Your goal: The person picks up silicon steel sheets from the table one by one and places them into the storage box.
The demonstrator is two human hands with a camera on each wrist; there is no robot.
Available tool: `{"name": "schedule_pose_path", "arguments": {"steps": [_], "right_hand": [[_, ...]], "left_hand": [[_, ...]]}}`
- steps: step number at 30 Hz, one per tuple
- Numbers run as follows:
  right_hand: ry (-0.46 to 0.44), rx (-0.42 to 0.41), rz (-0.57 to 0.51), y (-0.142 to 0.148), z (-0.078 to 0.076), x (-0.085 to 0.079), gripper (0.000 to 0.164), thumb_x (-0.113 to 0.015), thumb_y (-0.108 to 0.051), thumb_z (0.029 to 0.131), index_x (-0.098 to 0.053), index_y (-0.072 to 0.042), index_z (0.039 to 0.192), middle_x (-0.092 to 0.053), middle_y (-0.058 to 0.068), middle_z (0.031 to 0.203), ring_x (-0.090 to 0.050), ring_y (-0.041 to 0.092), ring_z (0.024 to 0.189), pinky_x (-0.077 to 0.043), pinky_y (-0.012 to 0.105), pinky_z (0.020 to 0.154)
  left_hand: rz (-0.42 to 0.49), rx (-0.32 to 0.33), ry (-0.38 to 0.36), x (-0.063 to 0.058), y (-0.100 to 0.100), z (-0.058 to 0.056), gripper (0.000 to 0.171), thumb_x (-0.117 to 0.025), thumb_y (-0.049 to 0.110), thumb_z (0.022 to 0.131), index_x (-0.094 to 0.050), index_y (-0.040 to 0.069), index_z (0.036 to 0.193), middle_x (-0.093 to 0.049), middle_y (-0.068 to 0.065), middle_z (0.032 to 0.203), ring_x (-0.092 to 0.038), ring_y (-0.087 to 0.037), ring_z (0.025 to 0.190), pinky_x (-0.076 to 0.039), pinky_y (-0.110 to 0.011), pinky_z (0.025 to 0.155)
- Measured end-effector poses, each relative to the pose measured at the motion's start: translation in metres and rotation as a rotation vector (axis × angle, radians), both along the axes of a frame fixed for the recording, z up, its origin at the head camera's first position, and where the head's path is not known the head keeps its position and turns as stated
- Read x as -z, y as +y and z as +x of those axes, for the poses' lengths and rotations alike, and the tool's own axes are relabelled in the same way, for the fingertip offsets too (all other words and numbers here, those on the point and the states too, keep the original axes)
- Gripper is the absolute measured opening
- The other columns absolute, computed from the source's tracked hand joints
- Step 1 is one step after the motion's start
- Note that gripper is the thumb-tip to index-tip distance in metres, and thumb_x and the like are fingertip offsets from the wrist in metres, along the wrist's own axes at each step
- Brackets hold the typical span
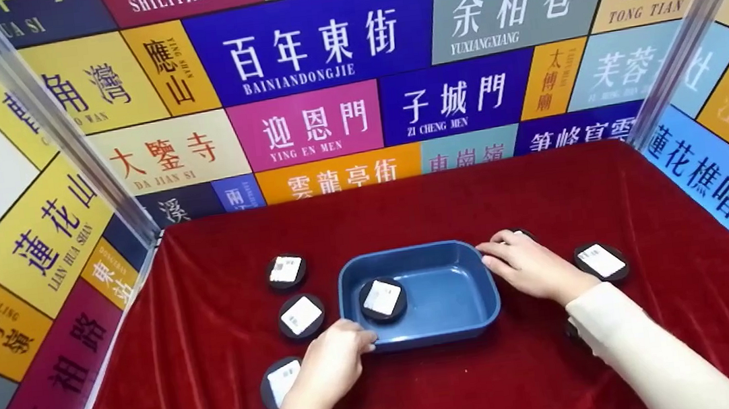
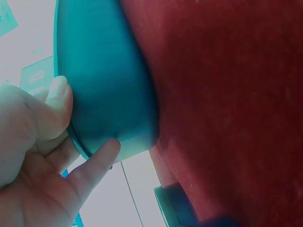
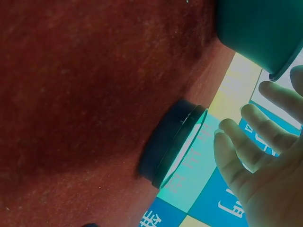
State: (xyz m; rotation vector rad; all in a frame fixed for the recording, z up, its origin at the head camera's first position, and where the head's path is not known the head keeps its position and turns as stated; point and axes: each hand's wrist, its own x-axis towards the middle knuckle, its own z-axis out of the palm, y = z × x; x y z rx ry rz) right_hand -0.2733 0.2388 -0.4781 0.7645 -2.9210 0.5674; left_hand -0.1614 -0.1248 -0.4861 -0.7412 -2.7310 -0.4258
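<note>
A blue rectangular tub (image 1: 446,339) stands on the red cloth. Inside it, toward the left, lies a round black disc with a white label (image 1: 383,299). My left hand (image 1: 336,355) grips the tub's front left corner; in the left wrist view its thumb (image 2: 59,97) lies at the rim and another fingertip touches the outer wall. My right hand (image 1: 533,266) is at the tub's right side, fingertips close to the rim. The right wrist view shows those fingers (image 3: 265,127) spread and loosely bent, holding nothing, with another black disc (image 3: 173,144) beside them.
Left of the tub lie several labelled black discs: a far one (image 1: 287,271), a middle one (image 1: 302,317) and a near one (image 1: 280,384) partly behind my left wrist. Another disc (image 1: 601,261) lies right of my right hand. Clear posts (image 1: 672,36) and a sign-patterned wall (image 1: 313,40) bound the table.
</note>
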Motion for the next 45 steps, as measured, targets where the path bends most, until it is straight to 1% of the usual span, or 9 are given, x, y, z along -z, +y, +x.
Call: {"name": "schedule_pose_path", "arguments": {"steps": [8, 19, 24, 31, 40, 45], "right_hand": [[0.017, -0.01, -0.001, 0.004, -0.001, 0.002, 0.034, -0.053, -0.023, 0.104, -0.066, -0.009, 0.133, -0.061, 0.017, 0.123, -0.054, 0.037, 0.117, -0.044, 0.056, 0.102], [0.035, 0.025, -0.032, 0.012, -0.004, 0.01, 0.034, -0.059, -0.024, 0.101, -0.067, -0.006, 0.129, -0.059, 0.019, 0.126, -0.05, 0.043, 0.122, -0.04, 0.058, 0.106], [0.038, 0.054, -0.035, 0.014, -0.004, 0.014, 0.036, -0.062, -0.025, 0.099, -0.067, -0.006, 0.129, -0.059, 0.02, 0.127, -0.048, 0.044, 0.123, -0.039, 0.058, 0.107], [0.038, 0.081, -0.034, 0.016, -0.006, 0.017, 0.039, -0.064, -0.026, 0.097, -0.067, -0.006, 0.129, -0.058, 0.02, 0.127, -0.046, 0.044, 0.125, -0.039, 0.058, 0.107], [0.044, 0.124, 0.027, 0.021, -0.015, 0.023, 0.042, -0.064, -0.028, 0.095, -0.065, -0.006, 0.131, -0.055, 0.024, 0.131, -0.045, 0.047, 0.128, -0.038, 0.064, 0.106], [0.039, 0.15, 0.057, 0.022, -0.017, 0.026, 0.043, -0.063, -0.029, 0.095, -0.064, -0.007, 0.132, -0.054, 0.025, 0.135, -0.043, 0.048, 0.129, -0.038, 0.066, 0.103]], "left_hand": [[-0.005, -0.007, 0.0, 0.002, 0.001, 0.0, 0.018, -0.073, 0.007, 0.084, -0.068, 0.019, 0.072, -0.066, 0.004, 0.075, -0.065, -0.015, 0.079, -0.052, -0.031, 0.06], [0.001, -0.007, 0.006, 0.001, 0.0, -0.001, 0.018, -0.073, 0.006, 0.084, -0.068, 0.018, 0.071, -0.064, 0.004, 0.073, -0.064, -0.015, 0.077, -0.052, -0.03, 0.06], [-0.001, -0.002, 0.005, 0.001, 0.0, -0.001, 0.02, -0.072, 0.006, 0.085, -0.067, 0.018, 0.07, -0.064, 0.004, 0.073, -0.064, -0.015, 0.077, -0.051, -0.029, 0.06], [0.002, -0.008, 0.003, 0.001, 0.0, -0.001, 0.017, -0.074, 0.009, 0.084, -0.068, 0.018, 0.07, -0.064, 0.004, 0.073, -0.064, -0.015, 0.077, -0.051, -0.031, 0.06], [0.001, -0.009, -0.002, 0.001, 0.0, -0.001, 0.02, -0.073, 0.009, 0.085, -0.066, 0.018, 0.069, -0.062, 0.004, 0.072, -0.064, -0.015, 0.077, -0.051, -0.03, 0.06], [0.003, -0.006, -0.01, 0.001, -0.001, -0.001, 0.02, -0.073, 0.008, 0.085, -0.066, 0.018, 0.069, -0.062, 0.004, 0.072, -0.064, -0.016, 0.077, -0.051, -0.03, 0.06]]}}
